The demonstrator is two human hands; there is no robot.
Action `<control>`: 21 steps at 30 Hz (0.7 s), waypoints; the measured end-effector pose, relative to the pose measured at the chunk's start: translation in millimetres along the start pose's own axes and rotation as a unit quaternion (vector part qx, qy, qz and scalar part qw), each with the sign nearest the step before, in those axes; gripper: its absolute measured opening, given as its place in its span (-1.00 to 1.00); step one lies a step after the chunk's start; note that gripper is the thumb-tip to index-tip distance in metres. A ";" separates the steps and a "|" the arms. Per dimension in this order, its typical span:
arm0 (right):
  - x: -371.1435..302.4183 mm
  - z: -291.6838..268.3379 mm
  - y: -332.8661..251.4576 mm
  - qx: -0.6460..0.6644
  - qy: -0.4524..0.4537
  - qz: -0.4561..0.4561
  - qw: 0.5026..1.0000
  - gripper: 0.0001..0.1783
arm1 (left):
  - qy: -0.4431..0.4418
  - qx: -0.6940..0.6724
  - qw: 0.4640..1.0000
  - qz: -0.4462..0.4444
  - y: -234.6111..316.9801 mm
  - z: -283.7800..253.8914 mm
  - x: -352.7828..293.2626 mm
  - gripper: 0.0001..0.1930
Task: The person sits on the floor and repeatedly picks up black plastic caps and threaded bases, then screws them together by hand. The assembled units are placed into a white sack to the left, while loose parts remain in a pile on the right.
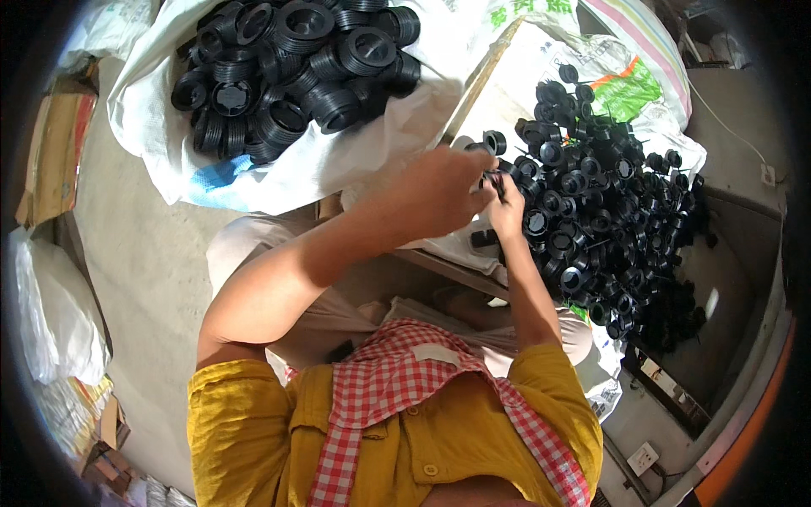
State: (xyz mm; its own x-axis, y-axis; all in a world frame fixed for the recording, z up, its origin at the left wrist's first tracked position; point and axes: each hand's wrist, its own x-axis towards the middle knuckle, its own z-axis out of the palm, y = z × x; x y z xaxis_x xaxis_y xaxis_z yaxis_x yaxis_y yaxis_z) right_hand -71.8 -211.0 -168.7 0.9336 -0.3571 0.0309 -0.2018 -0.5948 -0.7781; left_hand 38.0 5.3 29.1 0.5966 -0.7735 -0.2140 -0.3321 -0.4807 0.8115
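My left hand (435, 196) reaches across to the right and meets my right hand (507, 205) at the near edge of a pile of small black plastic caps (591, 203). Both hands are closed, fingertips together, around a small black plastic cap (492, 179), mostly hidden by the fingers. A loose cap (495, 141) lies just beyond the fingers. To the left, an open white woven sack (148, 110) holds many larger ribbed black plastic rings (304, 76), stacked in a heap.
The cap pile rests on white sacking (507, 63) over a low bench with a wooden edge (481, 80). A cardboard box (59, 152) and a clear plastic bag (55, 313) stand at far left. A white socket (644, 458) lies at lower right.
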 end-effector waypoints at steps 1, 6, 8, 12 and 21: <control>-15.5 -14.8 -23.0 0.011 0.009 -0.009 1.000 -0.85 | -0.005 -0.003 1.000 0.028 -3.7 12.4 -2.4 -0.52; -61.2 -89.5 -118.5 0.047 -0.080 -0.267 0.959 -0.89 | -0.068 -0.184 0.980 -0.040 -12.4 50.0 2.6 -0.50; -66.9 -95.0 -124.1 0.049 -0.070 -0.316 0.945 -0.85 | -0.160 -0.465 0.859 -0.141 -11.5 59.2 6.0 -0.54; -87.7 -89.8 -132.5 0.039 -0.009 -0.209 0.977 -0.73 | -0.174 -0.595 0.779 -0.096 -17.7 77.1 -1.4 -0.57; -86.2 -94.3 -131.3 -0.006 -0.021 -0.211 0.977 -0.76 | -0.022 -0.292 0.956 0.031 -10.2 62.5 -11.4 -0.64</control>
State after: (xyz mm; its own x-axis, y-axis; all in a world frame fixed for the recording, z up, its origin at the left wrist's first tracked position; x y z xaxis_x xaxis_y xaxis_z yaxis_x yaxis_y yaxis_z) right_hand -153.8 -170.0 -10.0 0.9458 -0.0481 0.3213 0.2007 -0.6910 -0.6944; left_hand -11.1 -6.8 -10.8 0.5536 -0.8157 -0.1678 0.1066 -0.1304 0.9857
